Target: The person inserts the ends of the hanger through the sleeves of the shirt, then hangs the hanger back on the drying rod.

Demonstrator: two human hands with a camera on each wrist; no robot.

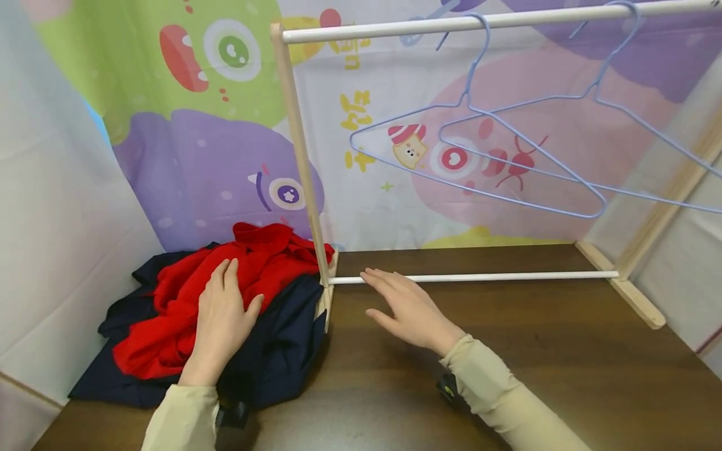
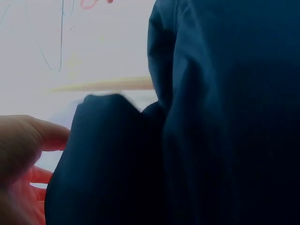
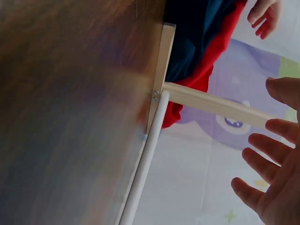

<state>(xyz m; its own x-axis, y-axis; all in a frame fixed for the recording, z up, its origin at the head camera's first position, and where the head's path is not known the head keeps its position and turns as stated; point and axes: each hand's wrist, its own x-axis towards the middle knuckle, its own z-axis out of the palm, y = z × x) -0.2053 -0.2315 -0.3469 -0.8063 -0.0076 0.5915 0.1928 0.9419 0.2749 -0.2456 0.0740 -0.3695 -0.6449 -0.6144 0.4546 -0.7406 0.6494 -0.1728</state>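
A red garment (image 1: 186,294) lies heaped on dark navy cloth (image 1: 282,351) at the left of the table. Over this pile is the left hand (image 1: 222,319), fingers extended and thumb apart, gripping nothing; whether it touches the red cloth cannot be told. Navy cloth (image 2: 197,140) fills much of the left wrist view, with the left hand (image 2: 28,159) at its edge. The right hand (image 1: 408,310) is held above the table near the rack's lower white bar (image 1: 485,277), fingers spread and holding nothing. In the right wrist view the right hand (image 3: 276,164) has its fingers apart.
A wooden rack post (image 1: 301,150) stands just right of the pile. Two blue wire hangers (image 1: 524,203) hang from the upper white rail (image 1: 383,29). The brown table (image 1: 536,357) extends in front of the rack, and a patterned curtain (image 1: 366,213) is behind.
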